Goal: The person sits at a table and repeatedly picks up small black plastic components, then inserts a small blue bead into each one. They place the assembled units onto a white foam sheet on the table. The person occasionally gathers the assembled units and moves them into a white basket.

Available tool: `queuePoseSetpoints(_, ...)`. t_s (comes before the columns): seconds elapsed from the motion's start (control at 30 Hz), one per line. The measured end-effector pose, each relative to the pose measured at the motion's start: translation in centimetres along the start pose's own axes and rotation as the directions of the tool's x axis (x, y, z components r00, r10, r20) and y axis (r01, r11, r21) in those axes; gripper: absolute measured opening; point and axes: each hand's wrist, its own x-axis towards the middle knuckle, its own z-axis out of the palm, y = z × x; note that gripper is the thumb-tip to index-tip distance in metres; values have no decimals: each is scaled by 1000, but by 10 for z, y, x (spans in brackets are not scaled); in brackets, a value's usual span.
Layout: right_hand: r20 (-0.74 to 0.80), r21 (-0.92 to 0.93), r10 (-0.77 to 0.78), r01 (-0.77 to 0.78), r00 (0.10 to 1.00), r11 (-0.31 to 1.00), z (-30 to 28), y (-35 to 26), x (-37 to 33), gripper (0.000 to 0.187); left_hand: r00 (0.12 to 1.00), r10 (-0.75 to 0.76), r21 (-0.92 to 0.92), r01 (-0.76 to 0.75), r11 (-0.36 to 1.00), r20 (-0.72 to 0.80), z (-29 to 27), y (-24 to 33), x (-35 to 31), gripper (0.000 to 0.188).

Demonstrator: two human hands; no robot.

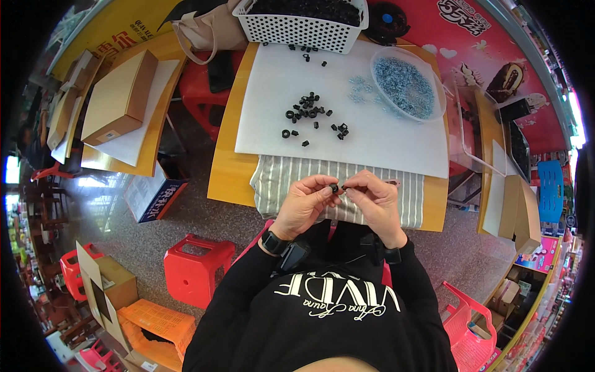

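Close together over the near edge of the table, both hands are pinched. My left hand point(302, 203) grips a small black ring-shaped part point(333, 187) between thumb and fingertips. Right beside it, my right hand point(375, 199) pinches a tiny dark piece point(344, 188) whose kind is too small to make out. Under the hands lies a grey-and-white striped cloth point(279, 180). Beyond them, loose black parts point(308, 111), some ring-shaped, are scattered on a white foam sheet point(260, 118). To the right, a clear round tub point(375, 79) holds many small light-blue pieces point(406, 84), with more spilled beside it.
A white perforated basket point(297, 32) full of black parts stands at the table's far edge, next to a round black object point(387, 22). A beige bag point(211, 31) sits at far left. Red stools point(198, 270) and cardboard boxes point(121, 96) surround the wooden table point(232, 180).
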Motion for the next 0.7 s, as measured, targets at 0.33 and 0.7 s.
queuePoseSetpoints(0.33,-88,33,21,-19,996,999,9,0,-5,13,1000,-12,22,13,1000,-24,1,-1,0,22)
queuePoseSetpoints(0.7,-2,-235,-138,134,990,963,6,2,-2,14,1000,-5,25,5,1000,-15,2,-1,-1,22)
